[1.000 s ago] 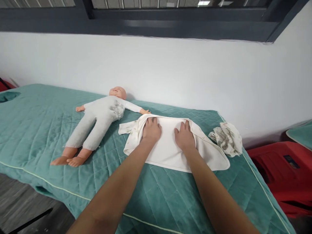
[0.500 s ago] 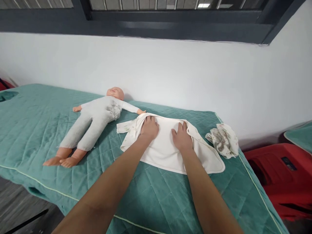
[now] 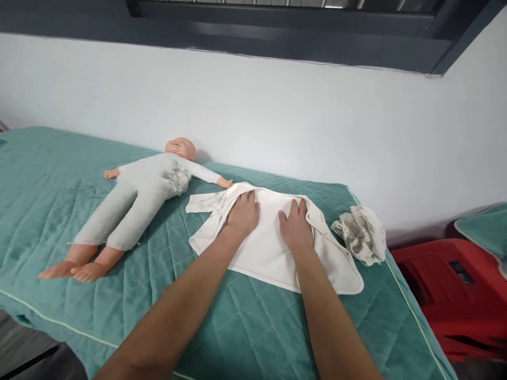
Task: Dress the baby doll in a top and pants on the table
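A white baby shirt (image 3: 269, 253) lies spread on the green quilted cover, its front flaps folded out to the sides and its plain inside facing up. My left hand (image 3: 244, 214) rests flat on the left part of the inside, beside the folded-back flap. On the right, my right hand (image 3: 296, 224) lies on the cloth with its fingers apart, close to the other flap's edge. One sleeve (image 3: 204, 202) sticks out to the left. A baby doll (image 3: 146, 184) in a pale cloth body lies on its back further left, its hand near the shirt's collar.
A crumpled patterned cloth (image 3: 362, 235) sits by the right edge of the green cover (image 3: 245, 327). Beyond that edge stands a red plastic chair (image 3: 459, 285). The white wall (image 3: 253, 111) runs along the back, under a dark window frame (image 3: 277, 39).
The view has shifted slightly, so the doll appears lower and further left. Both hands stay at nearly the same places on the shirt.
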Motion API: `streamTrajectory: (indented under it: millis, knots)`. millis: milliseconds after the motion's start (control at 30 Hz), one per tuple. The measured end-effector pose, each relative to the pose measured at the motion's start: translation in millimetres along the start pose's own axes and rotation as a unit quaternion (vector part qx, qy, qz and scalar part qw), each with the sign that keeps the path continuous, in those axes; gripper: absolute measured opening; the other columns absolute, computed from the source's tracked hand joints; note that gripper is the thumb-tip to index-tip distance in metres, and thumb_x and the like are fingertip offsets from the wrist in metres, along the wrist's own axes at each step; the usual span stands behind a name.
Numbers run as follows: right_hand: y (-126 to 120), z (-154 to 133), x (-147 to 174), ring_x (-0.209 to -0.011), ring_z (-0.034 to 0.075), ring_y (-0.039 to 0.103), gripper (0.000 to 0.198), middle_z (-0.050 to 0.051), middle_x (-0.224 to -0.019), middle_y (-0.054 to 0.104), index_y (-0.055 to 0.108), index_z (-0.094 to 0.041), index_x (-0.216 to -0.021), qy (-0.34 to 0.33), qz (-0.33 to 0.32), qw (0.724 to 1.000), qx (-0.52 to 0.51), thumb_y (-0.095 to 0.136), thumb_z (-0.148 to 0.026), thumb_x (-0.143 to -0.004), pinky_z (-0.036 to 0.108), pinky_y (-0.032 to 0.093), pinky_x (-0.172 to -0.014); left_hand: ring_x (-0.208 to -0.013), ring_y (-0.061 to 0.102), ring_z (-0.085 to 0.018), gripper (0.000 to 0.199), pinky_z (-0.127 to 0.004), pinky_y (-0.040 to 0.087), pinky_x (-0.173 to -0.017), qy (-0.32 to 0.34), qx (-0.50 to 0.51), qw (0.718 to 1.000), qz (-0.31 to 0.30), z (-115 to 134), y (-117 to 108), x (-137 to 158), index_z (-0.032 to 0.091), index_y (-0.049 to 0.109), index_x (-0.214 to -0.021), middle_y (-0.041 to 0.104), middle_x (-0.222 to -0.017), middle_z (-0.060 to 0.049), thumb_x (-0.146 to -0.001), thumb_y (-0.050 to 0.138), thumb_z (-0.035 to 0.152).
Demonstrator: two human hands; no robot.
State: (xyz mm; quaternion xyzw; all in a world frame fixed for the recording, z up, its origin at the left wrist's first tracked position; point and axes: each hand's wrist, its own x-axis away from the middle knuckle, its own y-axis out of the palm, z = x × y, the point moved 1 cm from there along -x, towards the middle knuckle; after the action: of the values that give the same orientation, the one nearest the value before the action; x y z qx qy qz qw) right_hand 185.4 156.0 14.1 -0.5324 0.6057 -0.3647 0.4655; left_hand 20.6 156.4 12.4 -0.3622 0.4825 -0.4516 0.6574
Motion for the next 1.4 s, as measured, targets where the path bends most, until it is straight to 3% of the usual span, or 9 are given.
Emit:
streamTrajectory:
  millis: [133,500,700,833,1100,1400]
  knots:
    - [-3,-3,4,-0.148,0.035,0.026,0.064,0.015,-0.165,0.014,0.029,-0.009,-0.153,0.0,-0.016,1.0,0.013,0.028,-0.042,-0.099,0.045,0.04,-0.111,-0.148,0.025,-0.039,0.059,-0.051,0.024,-0.122,-0.021,0.005,1.0,-0.008,-1,6,-2,0.014,0.034,-0.153,0.036,-0.155,-0.017,-0.098,0.036,0.038]
    - [-8,3,-12,-0.149,0.034,0.025,0.061,0.015,-0.164,0.014,0.033,-0.012,-0.151,-0.014,-0.056,0.998,0.023,0.032,-0.043,-0.099,0.047,0.033,-0.116,-0.147,0.027,-0.039,0.055,-0.054,0.026,-0.121,-0.02,0.024,0.999,0.009,-6,-4,1,0.017,0.04,-0.15,0.041,-0.149,-0.019,-0.099,0.034,0.039]
    - [3,5,-19,-0.141,0.032,0.039,0.061,0.014,-0.165,0.011,0.032,-0.011,-0.151,-0.029,-0.063,0.997,0.031,0.025,-0.044,-0.1,0.046,0.043,-0.108,-0.145,0.032,-0.039,0.057,-0.051,0.029,-0.119,-0.034,0.037,0.999,-0.019,-9,7,-3,0.015,0.04,-0.15,0.041,-0.149,-0.021,-0.099,0.034,0.04]
    - [7,4,-19,-0.14,0.035,0.04,0.063,0.014,-0.165,0.011,0.03,-0.012,-0.152,-0.037,-0.059,0.997,0.032,0.022,-0.047,-0.1,0.047,0.043,-0.108,-0.146,0.031,-0.036,0.058,-0.05,0.028,-0.121,-0.049,0.04,0.998,-0.027,-9,11,-6,0.014,0.037,-0.151,0.039,-0.153,-0.02,-0.099,0.035,0.04]
    - [6,1,-18,-0.138,0.032,0.044,0.068,0.012,-0.167,0.004,0.016,-0.016,-0.158,-0.047,-0.046,0.998,-0.004,0.022,-0.049,-0.1,0.045,0.049,-0.099,-0.15,0.025,-0.034,0.06,-0.049,0.021,-0.124,-0.058,0.039,0.998,0.012,-9,10,-8,0.012,0.03,-0.154,0.032,-0.159,-0.017,-0.1,0.031,0.038]
    - [14,2,-22,-0.142,0.034,0.038,0.071,0.012,-0.167,0.003,0.014,-0.015,-0.159,-0.021,-0.097,0.995,0.005,0.017,-0.053,-0.099,0.049,0.041,-0.109,-0.151,0.022,-0.034,0.063,-0.048,0.017,-0.125,-0.064,0.024,0.996,-0.06,-10,16,-11,0.007,0.031,-0.154,0.028,-0.161,-0.019,-0.1,0.028,0.038]
